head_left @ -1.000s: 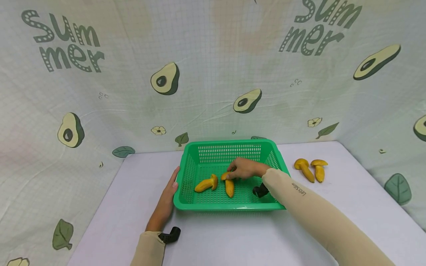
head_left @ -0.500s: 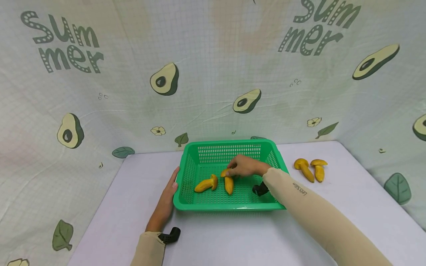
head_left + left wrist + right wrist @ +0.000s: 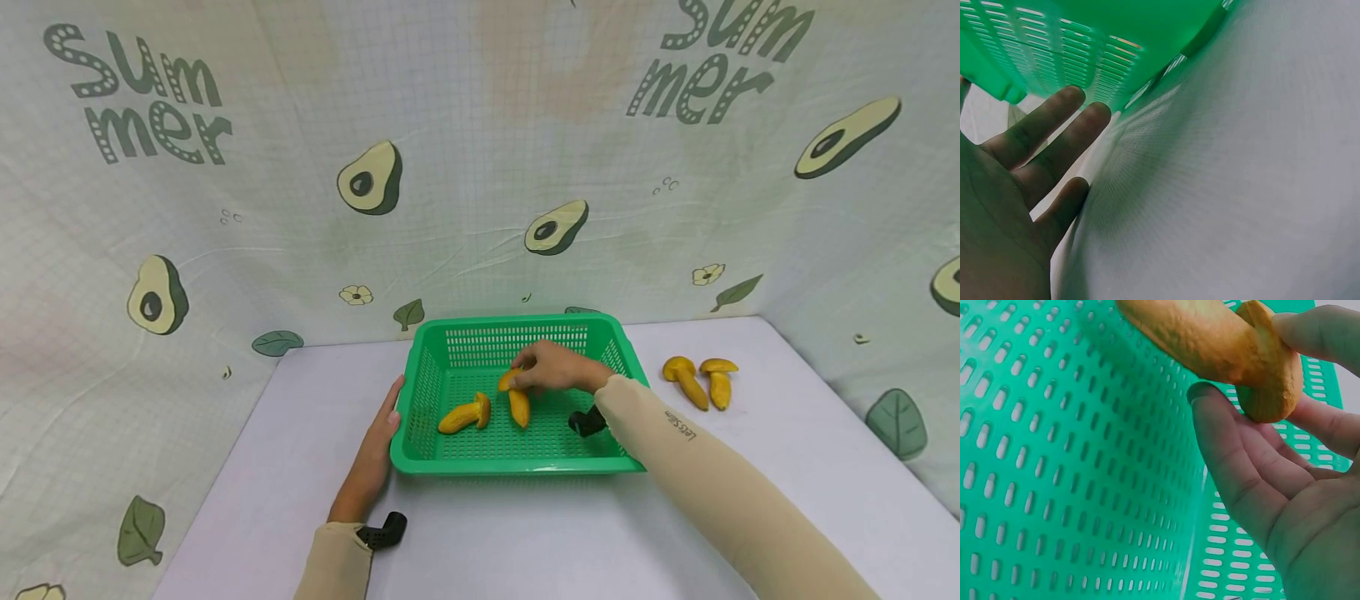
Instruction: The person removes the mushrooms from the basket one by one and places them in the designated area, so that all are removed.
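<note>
My right hand reaches into the green plastic basket and pinches a yellow mushroom by its cap. In the right wrist view the thumb and fingers hold the cap of that mushroom, and its stem points away over the perforated floor. Left of it a second yellow mushroom lies on the basket floor. My left hand rests against the basket's left side. Its fingers are straight and spread beside the slotted wall in the left wrist view.
Two more yellow mushrooms lie side by side on the white tabletop, right of the basket. A printed cloth hangs behind and along both sides of the table.
The right hand has risen slightly with the pinched mushroom, whose stem end moves up and away from the basket's front. The left hand and the basket stay in place.
</note>
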The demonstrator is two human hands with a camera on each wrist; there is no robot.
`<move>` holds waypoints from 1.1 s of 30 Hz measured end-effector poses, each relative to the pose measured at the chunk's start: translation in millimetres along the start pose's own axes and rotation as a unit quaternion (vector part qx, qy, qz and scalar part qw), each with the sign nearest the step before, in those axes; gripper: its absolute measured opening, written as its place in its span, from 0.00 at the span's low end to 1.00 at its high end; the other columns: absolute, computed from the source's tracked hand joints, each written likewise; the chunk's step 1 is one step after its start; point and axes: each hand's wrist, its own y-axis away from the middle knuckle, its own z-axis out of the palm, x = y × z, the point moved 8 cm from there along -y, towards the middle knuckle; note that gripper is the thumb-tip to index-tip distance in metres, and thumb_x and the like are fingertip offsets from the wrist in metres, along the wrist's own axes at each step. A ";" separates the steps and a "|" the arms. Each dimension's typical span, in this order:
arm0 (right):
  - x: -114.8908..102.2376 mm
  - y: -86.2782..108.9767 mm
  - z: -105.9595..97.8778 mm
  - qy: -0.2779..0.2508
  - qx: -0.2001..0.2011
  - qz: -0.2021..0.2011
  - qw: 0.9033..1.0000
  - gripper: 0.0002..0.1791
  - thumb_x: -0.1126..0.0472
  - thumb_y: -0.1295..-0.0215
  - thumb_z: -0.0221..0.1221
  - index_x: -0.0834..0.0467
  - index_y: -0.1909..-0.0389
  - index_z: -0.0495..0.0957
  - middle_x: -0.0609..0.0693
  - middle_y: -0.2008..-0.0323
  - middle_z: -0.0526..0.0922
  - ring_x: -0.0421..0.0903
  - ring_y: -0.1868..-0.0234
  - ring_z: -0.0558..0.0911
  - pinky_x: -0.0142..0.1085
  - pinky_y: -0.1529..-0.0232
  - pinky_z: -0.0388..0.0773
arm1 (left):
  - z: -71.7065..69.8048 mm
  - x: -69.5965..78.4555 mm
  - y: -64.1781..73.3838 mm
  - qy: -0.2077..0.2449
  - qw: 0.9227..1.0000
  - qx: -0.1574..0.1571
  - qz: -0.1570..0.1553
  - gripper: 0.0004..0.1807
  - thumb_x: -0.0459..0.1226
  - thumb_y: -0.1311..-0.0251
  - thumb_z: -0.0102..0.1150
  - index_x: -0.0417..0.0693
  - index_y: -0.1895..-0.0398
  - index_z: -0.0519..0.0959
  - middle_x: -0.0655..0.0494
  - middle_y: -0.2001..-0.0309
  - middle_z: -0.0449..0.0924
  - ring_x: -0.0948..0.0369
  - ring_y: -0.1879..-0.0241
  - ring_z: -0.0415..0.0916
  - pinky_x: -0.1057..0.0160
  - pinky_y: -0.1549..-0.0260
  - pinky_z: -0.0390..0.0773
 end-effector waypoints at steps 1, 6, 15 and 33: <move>0.4 0.0 -0.7 -0.011 0.003 0.002 1.000 0.26 0.56 0.33 0.64 0.67 0.39 0.76 0.54 0.55 0.84 0.49 0.61 0.85 0.45 0.58 0.83 | 0.1 0.2 -0.1 0.001 1.000 0.000 0.001 0.29 0.50 0.20 0.28 0.65 0.18 0.46 0.62 0.20 0.44 0.56 0.23 0.38 0.37 0.30 0.38; 0.6 1.3 -3.0 -0.048 0.013 0.005 0.999 0.25 0.60 0.33 0.63 0.67 0.38 0.74 0.57 0.52 0.82 0.48 0.60 0.84 0.46 0.56 0.84 | 0.0 0.4 0.0 0.001 1.000 0.000 0.001 0.29 0.49 0.20 0.28 0.63 0.18 0.46 0.62 0.20 0.44 0.56 0.23 0.38 0.37 0.30 0.38; 0.4 1.2 -5.3 -0.055 0.015 -0.002 0.998 0.25 0.59 0.32 0.61 0.66 0.38 0.74 0.57 0.52 0.83 0.49 0.61 0.84 0.49 0.55 0.83 | 0.1 -0.7 -0.4 0.002 1.000 -0.001 -0.009 0.29 0.50 0.20 0.28 0.66 0.18 0.46 0.62 0.20 0.43 0.56 0.23 0.38 0.37 0.30 0.38; -3.7 5.0 -13.7 -0.122 0.025 -0.012 0.992 0.26 0.57 0.29 0.61 0.67 0.36 0.72 0.59 0.49 0.81 0.52 0.56 0.83 0.51 0.56 0.83 | -0.8 -1.6 -0.2 0.003 1.000 -0.005 -0.017 0.29 0.51 0.20 0.28 0.69 0.19 0.46 0.64 0.20 0.43 0.57 0.23 0.37 0.36 0.29 0.37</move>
